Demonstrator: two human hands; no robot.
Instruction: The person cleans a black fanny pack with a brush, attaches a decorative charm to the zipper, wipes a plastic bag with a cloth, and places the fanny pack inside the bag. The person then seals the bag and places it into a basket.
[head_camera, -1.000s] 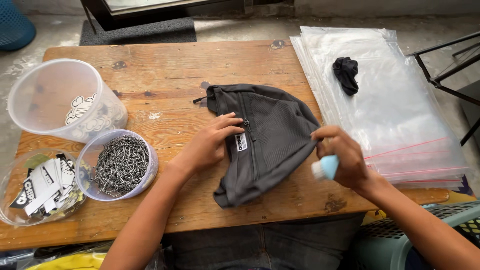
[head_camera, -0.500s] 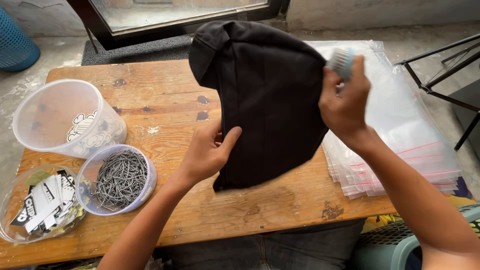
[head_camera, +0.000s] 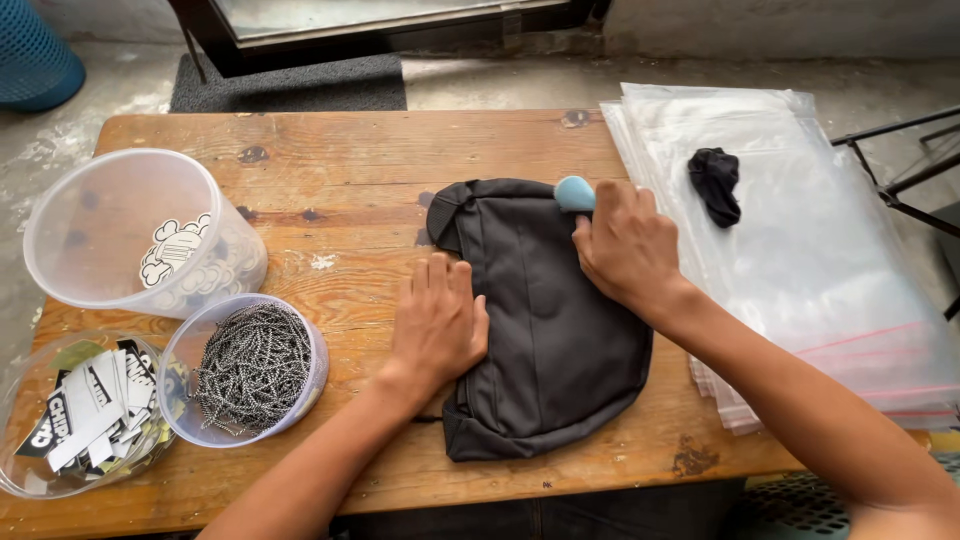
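Observation:
A dark grey fabric bag (head_camera: 555, 340) lies flat on the wooden table (head_camera: 350, 160), plain side up. My left hand (head_camera: 437, 322) rests flat on its left edge, fingers together and pointing away from me. My right hand (head_camera: 622, 243) grips a small light-blue brush (head_camera: 574, 193) and presses it against the bag's upper right part. The brush's bristles are hidden under my hand.
A stack of clear zip bags (head_camera: 800, 240) lies at the right with a small black cloth (head_camera: 717, 184) on top. At the left stand a tub of stickers (head_camera: 150, 235), a bowl of metal ball chains (head_camera: 250, 365) and a bowl of printed tags (head_camera: 80, 410).
The bag was lifted off the table, turned over, and laid back down with its plain side up. My left hand now lies flat on it and my right hand has brought the brush onto it.

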